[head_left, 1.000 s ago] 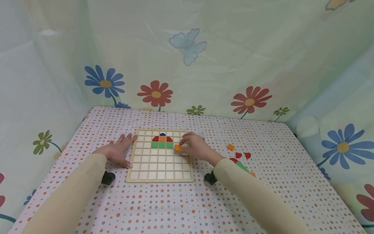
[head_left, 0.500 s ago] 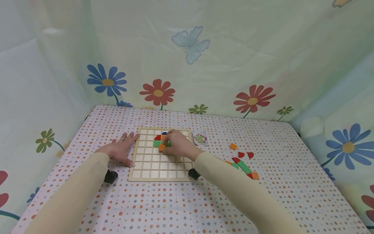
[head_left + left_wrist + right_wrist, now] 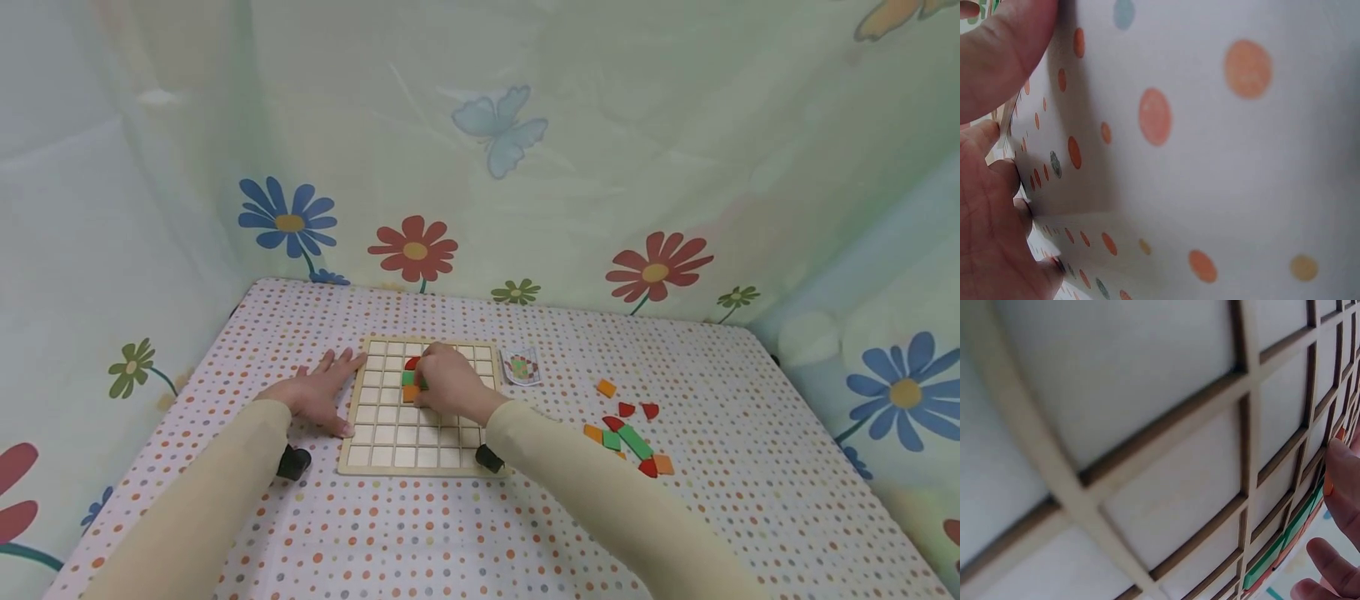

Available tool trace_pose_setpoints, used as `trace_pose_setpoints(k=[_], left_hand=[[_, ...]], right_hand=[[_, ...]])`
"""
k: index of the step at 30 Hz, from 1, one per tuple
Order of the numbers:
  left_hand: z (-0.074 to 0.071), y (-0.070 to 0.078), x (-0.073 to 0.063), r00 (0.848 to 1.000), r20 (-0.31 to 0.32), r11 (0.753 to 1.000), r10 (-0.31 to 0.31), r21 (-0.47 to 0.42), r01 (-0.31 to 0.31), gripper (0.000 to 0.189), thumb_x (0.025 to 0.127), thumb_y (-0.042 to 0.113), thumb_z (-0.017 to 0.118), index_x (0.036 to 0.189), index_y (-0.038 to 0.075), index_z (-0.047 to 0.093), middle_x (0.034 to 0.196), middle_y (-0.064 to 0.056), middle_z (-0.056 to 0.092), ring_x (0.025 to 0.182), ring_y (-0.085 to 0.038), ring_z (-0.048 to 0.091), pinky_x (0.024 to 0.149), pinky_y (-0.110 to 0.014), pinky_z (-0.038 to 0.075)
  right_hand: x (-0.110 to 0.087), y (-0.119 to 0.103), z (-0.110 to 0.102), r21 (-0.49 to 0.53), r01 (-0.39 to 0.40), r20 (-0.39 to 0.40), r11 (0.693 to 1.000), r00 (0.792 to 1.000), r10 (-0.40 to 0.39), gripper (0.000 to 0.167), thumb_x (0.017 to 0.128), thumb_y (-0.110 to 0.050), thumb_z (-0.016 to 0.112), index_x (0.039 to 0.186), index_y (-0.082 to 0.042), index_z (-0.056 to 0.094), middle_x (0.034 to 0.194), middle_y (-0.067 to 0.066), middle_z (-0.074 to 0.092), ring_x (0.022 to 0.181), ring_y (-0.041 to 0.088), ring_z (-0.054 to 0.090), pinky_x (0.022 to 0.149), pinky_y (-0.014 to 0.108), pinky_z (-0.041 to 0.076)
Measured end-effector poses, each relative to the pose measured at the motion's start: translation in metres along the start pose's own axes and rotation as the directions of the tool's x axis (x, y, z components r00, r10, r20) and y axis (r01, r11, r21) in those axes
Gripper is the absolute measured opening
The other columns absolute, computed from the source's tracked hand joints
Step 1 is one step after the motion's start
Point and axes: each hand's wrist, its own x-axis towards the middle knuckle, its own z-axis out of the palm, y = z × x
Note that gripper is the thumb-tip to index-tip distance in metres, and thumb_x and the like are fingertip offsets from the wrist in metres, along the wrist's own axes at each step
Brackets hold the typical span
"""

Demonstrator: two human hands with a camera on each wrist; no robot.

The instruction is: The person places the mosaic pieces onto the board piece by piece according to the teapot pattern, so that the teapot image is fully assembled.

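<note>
A square wooden grid board [image 3: 385,435] lies on the dotted tabletop. Spread fingers of my left hand [image 3: 318,393] reach its left edge, the thumb lower down; the left wrist view shows this hand [image 3: 988,212] partly. My right hand [image 3: 453,383] is over the board's upper middle and pinches an orange square tile [image 3: 410,393], just below a green tile [image 3: 408,377]. A red rounded piece [image 3: 412,363] is above the green one. The right hand covers the neighbouring cells. In the right wrist view, its fingers [image 3: 1344,478] touch orange beside a green row [image 3: 1266,557].
Right of the board lies a small pattern card [image 3: 521,367]. Farther right are loose pieces: an orange square [image 3: 607,387], red rounded pieces [image 3: 650,411], a green tile [image 3: 636,442] and several others. A flowered curtain [image 3: 585,208] stands behind the table.
My right hand has moved left across the board with the orange tile, from the right-hand columns to below the green row. The left hand stays at the board's edge. The head view has shifted slightly.
</note>
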Motion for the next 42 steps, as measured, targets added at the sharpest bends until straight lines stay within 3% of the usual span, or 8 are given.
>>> trace_pose_setpoints(k=[12,21,27,35,42], left_hand=[[0.0001,-0.0003,0.0011,1.000,0.005,1.000,-0.002,0.015,0.002,0.116,0.081,0.024,0.087,0.165,0.008,0.008,0.171,-0.025,-0.006,0.156,-0.049,-0.011,0.122,-0.073,-0.002],[-0.0001,0.0012,0.0008,1.000,-0.001,1.000,-0.013,0.012,0.013,0.115,0.081,0.023,0.086,0.165,0.009,0.009,0.171,-0.024,-0.005,0.157,-0.048,-0.011,0.122,-0.072,-0.002],[-0.0004,0.0001,0.0011,1.000,0.001,1.000,-0.016,0.016,0.016,0.115,0.082,0.023,0.086,0.165,0.009,0.008,0.171,-0.024,-0.005,0.157,-0.048,-0.011,0.122,-0.072,-0.003],[-0.0005,0.0006,0.0026,1.000,0.003,1.000,-0.018,0.010,0.018,0.116,0.081,0.024,0.087,0.165,0.010,0.008,0.171,-0.024,-0.006,0.157,-0.048,-0.011,0.122,-0.072,-0.004],[0.0011,-0.0021,0.0032,1.000,0.000,1.000,-0.010,0.006,0.010,0.117,0.080,0.024,0.087,0.165,0.009,0.008,0.171,-0.025,-0.006,0.156,-0.049,-0.011,0.122,-0.073,-0.004]], right_hand=[[0.0003,-0.0004,0.0049,0.016,0.025,0.008,1.000,1.000,-0.025,0.019,0.086,-0.026,0.084,0.095,-0.009,0.081,0.109,0.006,0.076,0.127,0.026,0.058,0.110,0.037,0.049],[-0.0013,-0.0020,0.0041,0.002,0.032,-0.024,0.999,0.999,-0.032,0.013,0.093,-0.020,0.076,0.096,-0.009,0.082,0.099,0.004,0.078,0.114,0.023,0.063,0.106,0.035,0.050],[-0.0008,-0.0037,0.0043,-0.036,0.015,-0.036,0.999,0.999,-0.016,0.012,0.092,-0.022,0.078,0.093,-0.012,0.083,0.101,0.002,0.076,0.116,0.021,0.062,0.104,0.034,0.051],[-0.0013,-0.0019,0.0020,0.001,0.019,-0.031,1.000,0.999,-0.019,0.010,0.093,-0.020,0.077,0.095,-0.012,0.082,0.109,0.004,0.075,0.127,0.024,0.059,0.109,0.037,0.050],[-0.0002,0.0035,0.0058,0.053,0.063,-0.043,0.997,0.997,-0.061,0.008,0.091,-0.017,0.078,0.094,-0.010,0.083,0.105,0.005,0.078,0.129,0.026,0.058,0.111,0.038,0.048]])
